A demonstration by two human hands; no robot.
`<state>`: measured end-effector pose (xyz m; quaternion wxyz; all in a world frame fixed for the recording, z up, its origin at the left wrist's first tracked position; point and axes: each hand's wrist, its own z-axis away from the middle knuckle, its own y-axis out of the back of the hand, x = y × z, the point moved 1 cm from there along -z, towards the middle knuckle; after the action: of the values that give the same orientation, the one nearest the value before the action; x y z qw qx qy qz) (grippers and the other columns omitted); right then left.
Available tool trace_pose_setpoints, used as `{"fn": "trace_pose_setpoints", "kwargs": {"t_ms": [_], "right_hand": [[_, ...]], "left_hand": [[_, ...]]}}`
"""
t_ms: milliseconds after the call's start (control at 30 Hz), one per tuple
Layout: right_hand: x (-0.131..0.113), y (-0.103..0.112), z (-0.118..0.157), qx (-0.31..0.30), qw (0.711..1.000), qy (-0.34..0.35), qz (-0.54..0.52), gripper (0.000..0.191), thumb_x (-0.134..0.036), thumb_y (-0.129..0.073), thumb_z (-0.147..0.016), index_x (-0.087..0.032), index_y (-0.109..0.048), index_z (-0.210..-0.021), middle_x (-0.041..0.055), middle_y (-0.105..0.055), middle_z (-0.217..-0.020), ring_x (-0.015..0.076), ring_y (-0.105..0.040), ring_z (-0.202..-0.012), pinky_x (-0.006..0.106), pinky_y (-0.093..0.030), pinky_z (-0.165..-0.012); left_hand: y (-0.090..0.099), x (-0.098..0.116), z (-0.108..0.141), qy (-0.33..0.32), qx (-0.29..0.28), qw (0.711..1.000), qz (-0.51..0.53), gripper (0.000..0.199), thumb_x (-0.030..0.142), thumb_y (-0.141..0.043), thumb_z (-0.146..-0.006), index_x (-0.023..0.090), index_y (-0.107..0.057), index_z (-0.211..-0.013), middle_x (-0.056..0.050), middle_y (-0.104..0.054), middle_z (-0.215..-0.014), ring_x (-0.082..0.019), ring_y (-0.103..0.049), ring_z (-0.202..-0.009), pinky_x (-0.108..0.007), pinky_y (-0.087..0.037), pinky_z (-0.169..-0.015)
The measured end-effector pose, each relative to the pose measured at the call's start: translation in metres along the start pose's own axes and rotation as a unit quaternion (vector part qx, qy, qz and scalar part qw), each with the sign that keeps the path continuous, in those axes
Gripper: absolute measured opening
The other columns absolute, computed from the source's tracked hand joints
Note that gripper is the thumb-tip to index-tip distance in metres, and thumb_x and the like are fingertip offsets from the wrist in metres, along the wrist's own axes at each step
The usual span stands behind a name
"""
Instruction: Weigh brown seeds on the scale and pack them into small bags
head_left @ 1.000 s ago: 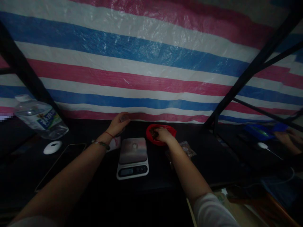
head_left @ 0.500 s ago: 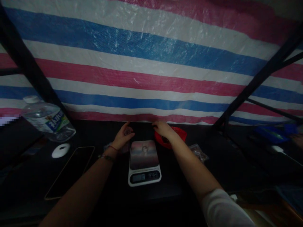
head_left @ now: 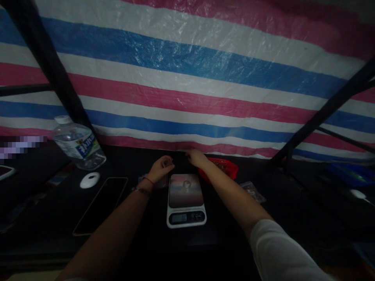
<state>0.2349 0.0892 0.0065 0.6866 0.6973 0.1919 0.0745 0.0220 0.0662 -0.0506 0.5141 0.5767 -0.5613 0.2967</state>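
Note:
My left hand (head_left: 159,169) is closed around a small clear plastic bag (head_left: 167,162), behind the left back corner of a white kitchen scale (head_left: 186,201). More clear plastic (head_left: 161,182) lies under that wrist. Across from it, my right hand (head_left: 197,158) has its fingers pinched together; what they hold, if anything, is too dark to make out. The right forearm passes over the edge of a red basket (head_left: 231,168) with small brownish things inside. A small ring-shaped mark or object (head_left: 186,184) shows on the scale's metal plate. The scale's display digits are unreadable.
A large clear bottle (head_left: 79,144), a white rounded case (head_left: 90,180) and a dark phone (head_left: 101,205) stand or lie to the left. Right of my forearm lies a filled clear bag (head_left: 252,191). Behind the black table hangs a striped sheet (head_left: 187,105).
My right hand has moved left, away from the red basket and closer to my left hand. The camera has turned slightly left, shifting the whole scene rightward.

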Motion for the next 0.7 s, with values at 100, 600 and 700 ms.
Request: {"fn": "trace_pose_setpoints", "kwargs": {"t_ms": [100, 600, 700], "right_hand": [[-0.010, 0.008, 0.037, 0.116, 0.985, 0.007, -0.124, 0.029, -0.014, -0.055, -0.081, -0.016, -0.066, -0.108, 0.0074, -0.070, -0.101, 0.0176, -0.064, -0.091, 0.027, -0.047, -0.083], [0.021, 0.011, 0.113, 0.292, 0.942, -0.028, -0.164, 0.022, -0.022, -0.051, -0.089, -0.017, -0.069, -0.100, 0.0082, -0.067, -0.098, 0.0182, -0.060, -0.094, 0.031, -0.045, -0.088], [0.057, 0.004, 0.112, 0.210, 0.964, -0.150, -0.064, 0.026, -0.026, -0.052, -0.087, -0.015, -0.069, -0.104, 0.0120, -0.067, -0.106, 0.0221, -0.059, -0.103, 0.033, -0.042, -0.095]], "left_hand": [[-0.001, 0.001, 0.000, -0.003, 0.015, 1.000, 0.004, 0.036, 0.040, -0.068, -0.066, 0.018, -0.058, -0.093, -0.003, -0.062, -0.086, -0.017, -0.059, -0.080, -0.030, -0.046, -0.076], [-0.006, 0.009, 0.004, -0.032, 0.028, 0.998, -0.040, 0.056, 0.037, -0.073, -0.066, 0.018, -0.053, -0.114, -0.001, -0.060, -0.084, -0.016, -0.058, -0.079, -0.030, -0.046, -0.075], [-0.007, 0.013, 0.006, -0.024, -0.025, 0.999, -0.020, 0.068, 0.037, -0.074, -0.065, 0.018, -0.049, -0.126, -0.002, -0.062, -0.088, -0.017, -0.059, -0.082, -0.032, -0.047, -0.079]]}}
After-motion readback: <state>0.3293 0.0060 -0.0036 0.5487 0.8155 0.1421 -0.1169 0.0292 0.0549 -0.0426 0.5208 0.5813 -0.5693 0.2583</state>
